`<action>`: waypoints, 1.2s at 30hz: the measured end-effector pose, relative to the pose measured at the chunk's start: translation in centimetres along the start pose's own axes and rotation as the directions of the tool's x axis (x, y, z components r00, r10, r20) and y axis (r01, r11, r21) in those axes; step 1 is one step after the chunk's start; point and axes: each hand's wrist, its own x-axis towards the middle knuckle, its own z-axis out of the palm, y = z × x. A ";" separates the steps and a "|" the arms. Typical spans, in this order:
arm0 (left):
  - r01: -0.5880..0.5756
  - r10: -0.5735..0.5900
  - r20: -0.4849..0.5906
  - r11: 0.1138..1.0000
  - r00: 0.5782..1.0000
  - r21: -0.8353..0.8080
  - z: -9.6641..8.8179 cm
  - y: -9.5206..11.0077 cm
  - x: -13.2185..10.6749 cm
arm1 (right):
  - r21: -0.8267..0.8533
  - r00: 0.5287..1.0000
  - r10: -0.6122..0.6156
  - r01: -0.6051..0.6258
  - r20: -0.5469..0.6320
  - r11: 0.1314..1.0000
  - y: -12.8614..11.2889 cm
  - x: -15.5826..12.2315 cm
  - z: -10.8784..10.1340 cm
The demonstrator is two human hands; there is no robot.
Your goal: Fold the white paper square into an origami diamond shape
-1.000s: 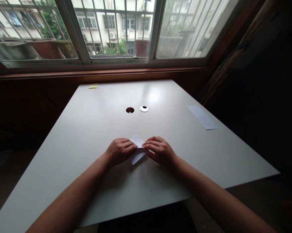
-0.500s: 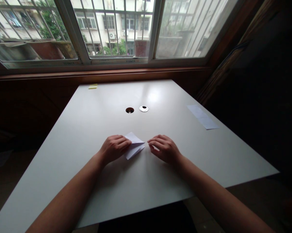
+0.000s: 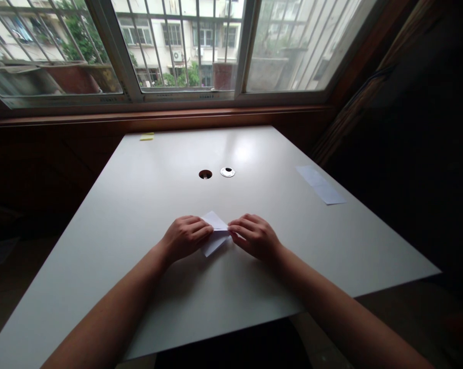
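Observation:
Between my two hands is a small folded piece of white paper [image 3: 215, 243], its layers slightly apart along a crease in the middle. My left hand [image 3: 187, 236] is closed on its left side, with the fingertips lying over the crease. At the right-hand tip, my right hand [image 3: 255, 234] pinches the paper between thumb and fingers. The fingers hide both ends of the folded paper. It is held low over the white table [image 3: 169, 307], and I cannot tell whether its lower edge touches the surface.
Farther back on the table are a round cable hole [image 3: 205, 175] and a silver ring-shaped cover [image 3: 227, 172]. A flat white paper strip [image 3: 320, 185] lies near the right edge. Yellow sticky notes [image 3: 147, 137] sit at the far left corner. A barred window [image 3: 185, 51] stands behind.
My right hand has moved left and now grips the tip of the folded paper, which it was apart from. My left hand has shifted slightly right with the paper.

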 end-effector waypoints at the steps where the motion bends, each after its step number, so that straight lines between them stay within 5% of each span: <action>1: -0.002 0.002 0.001 1.000 1.000 0.001 0.0 0.1 0.0 | -0.014 1.000 -0.006 0.006 0.012 1.000 -0.1 0.1 0.0; 17: 0.013 -0.013 -0.004 0.999 1.000 -0.033 0.0 -0.3 -0.4 | -0.177 0.999 -0.024 0.028 0.023 0.984 0.5 -0.2 -0.2; 24: 0.010 -0.010 -0.005 0.999 1.000 -0.034 -0.1 -0.5 -0.4 | -0.111 0.999 0.044 -0.046 -0.021 0.993 0.8 -0.6 -0.3; 36: -0.007 0.004 -0.046 0.998 0.999 -0.067 0.2 0.6 0.4 | -0.029 0.999 -0.047 0.046 -0.024 0.998 -0.7 0.4 -0.4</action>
